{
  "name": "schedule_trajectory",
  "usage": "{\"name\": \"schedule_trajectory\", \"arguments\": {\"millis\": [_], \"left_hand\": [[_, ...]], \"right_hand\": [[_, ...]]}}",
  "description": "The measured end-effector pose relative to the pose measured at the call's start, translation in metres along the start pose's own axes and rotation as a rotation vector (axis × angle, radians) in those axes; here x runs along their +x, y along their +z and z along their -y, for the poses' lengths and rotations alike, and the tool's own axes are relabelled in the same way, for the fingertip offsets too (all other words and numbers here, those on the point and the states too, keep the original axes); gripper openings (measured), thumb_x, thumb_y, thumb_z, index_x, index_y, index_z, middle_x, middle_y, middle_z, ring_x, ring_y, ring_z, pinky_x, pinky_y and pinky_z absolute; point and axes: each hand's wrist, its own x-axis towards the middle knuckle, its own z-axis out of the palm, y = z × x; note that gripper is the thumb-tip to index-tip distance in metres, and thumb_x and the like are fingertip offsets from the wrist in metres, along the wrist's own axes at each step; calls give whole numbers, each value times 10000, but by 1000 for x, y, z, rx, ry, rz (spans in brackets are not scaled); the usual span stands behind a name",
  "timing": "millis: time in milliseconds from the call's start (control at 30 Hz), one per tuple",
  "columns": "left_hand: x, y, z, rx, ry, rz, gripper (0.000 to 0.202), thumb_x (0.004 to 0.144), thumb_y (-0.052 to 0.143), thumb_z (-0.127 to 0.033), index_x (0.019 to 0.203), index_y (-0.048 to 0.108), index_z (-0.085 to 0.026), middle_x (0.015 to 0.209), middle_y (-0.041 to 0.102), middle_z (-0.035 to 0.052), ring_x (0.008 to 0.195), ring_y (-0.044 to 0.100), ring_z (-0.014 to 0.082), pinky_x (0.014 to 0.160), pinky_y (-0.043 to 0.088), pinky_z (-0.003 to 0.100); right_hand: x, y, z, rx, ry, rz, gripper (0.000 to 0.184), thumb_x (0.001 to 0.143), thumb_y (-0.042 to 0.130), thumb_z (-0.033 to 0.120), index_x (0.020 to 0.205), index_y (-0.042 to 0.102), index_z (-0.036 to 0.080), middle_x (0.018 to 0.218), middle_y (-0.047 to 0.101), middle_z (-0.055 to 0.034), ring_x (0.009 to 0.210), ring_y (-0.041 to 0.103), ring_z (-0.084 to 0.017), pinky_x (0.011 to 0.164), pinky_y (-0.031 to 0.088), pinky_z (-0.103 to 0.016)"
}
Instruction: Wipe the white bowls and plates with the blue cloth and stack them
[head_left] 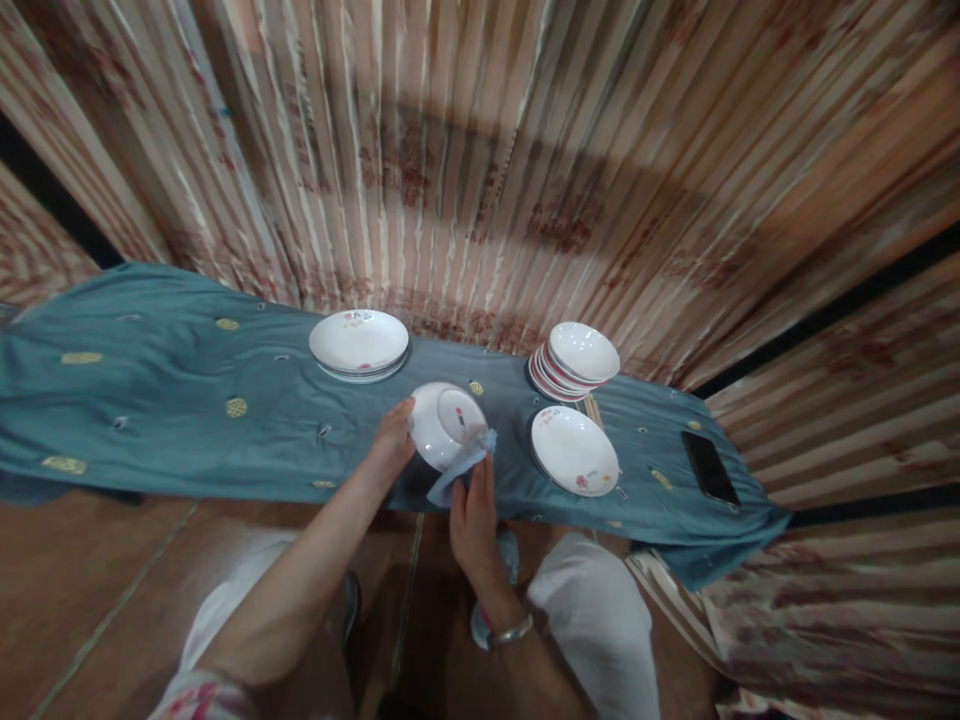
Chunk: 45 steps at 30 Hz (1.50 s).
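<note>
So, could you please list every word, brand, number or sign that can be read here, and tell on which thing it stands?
No text can be read.
Upturned dish in the left hand: a small mark on its base, too blurred to read.
Front right plate: faint mark between its flowers, too small to make out.
Phone: none visible.

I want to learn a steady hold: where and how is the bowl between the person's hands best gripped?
Likely by its left edge, coming from the left, as the left hand does. The bowl is tipped with its underside and foot ring towards the camera, leaving the outer edge to pinch; the right hand holds a blue cloth against the lower right.
</note>
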Motion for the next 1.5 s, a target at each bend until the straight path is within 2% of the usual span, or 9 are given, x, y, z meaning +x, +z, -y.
{"name": "schedule_trajectory", "arguments": {"millis": [200, 367, 500, 633, 733, 800, 933, 1167, 1500], "left_hand": [[-3, 4, -2, -14, -4, -50, 111, 856, 554, -87, 801, 645, -117, 651, 690, 11, 571, 606, 111, 614, 509, 212], [1, -1, 0, -13, -31, -24, 36, 806, 631, -127, 841, 639, -135, 645, 689, 5, 570, 637, 139, 619, 527, 240], [3, -5, 1, 35, -43, 0, 130, 774, 701, -195, 875, 645, -133, 631, 681, 1, 526, 620, 147, 576, 515, 258], [1, -7, 0, 55, -25, 26, 104, 756, 723, -188, 819, 660, -133, 588, 652, -12, 478, 575, 125, 515, 471, 230], [2, -7, 0, 26, -17, 26, 39, 783, 673, -138, 752, 650, -138, 570, 633, -17, 499, 569, 113, 542, 478, 216], [3, -7, 0, 6, -11, 12, 101, 806, 625, -98, 720, 636, -150, 579, 636, -15, 525, 576, 110, 585, 497, 215], [7, -5, 4, 1, 6, 9, 151, 825, 578, -69, 725, 638, -165, 630, 665, 8, 616, 627, 138, 687, 532, 249], [7, -2, 9, -2, 52, 58, 105, 815, 584, -112, 822, 677, -161, 775, 738, 59, 921, 710, 219, 906, 541, 339], [14, -8, 12, -39, 92, 124, 8, 741, 685, -133, 740, 686, -125, 722, 721, 62, 867, 709, 214, 863, 533, 307]], "right_hand": [[-1, -3, 20, -64, -159, 78, 582, 1017, 325, 205, 1579, 208, 110, 1631, 245, -208, 1542, 165, -282, 1177, 347, -561], [11, -7, 29, -124, -259, 126, 576, 1002, 329, 155, 1568, 245, 94, 1620, 281, -203, 1544, 153, -272, 1184, 338, -545], [23, -5, 33, -152, -307, 140, 556, 986, 342, 124, 1541, 320, 103, 1591, 349, -199, 1539, 175, -268, 1183, 334, -537], [39, -1, 35, -178, -367, 149, 540, 985, 360, 122, 1524, 351, 94, 1573, 379, -206, 1536, 184, -271, 1181, 326, -542], [54, 2, 35, -189, -413, 156, 541, 974, 375, 115, 1515, 372, 84, 1580, 375, -195, 1539, 168, -279, 1191, 311, -538], [65, 3, 36, -191, -430, 170, 538, 970, 385, 121, 1506, 393, 84, 1585, 376, -176, 1536, 178, -277, 1205, 298, -521], [84, 4, 39, -181, -433, 230, 525, 983, 383, 172, 1501, 416, 95, 1585, 386, -153, 1519, 230, -269, 1220, 280, -501], [112, 6, 46, -158, -401, 321, 517, 1004, 355, 228, 1498, 421, 89, 1564, 417, -153, 1505, 265, -270, 1218, 280, -482], [147, 13, 45, -166, -286, 377, 435, 1032, 351, 254, 1396, 539, 108, 1473, 529, -167, 1409, 432, -252, 1181, 322, -460]]}}
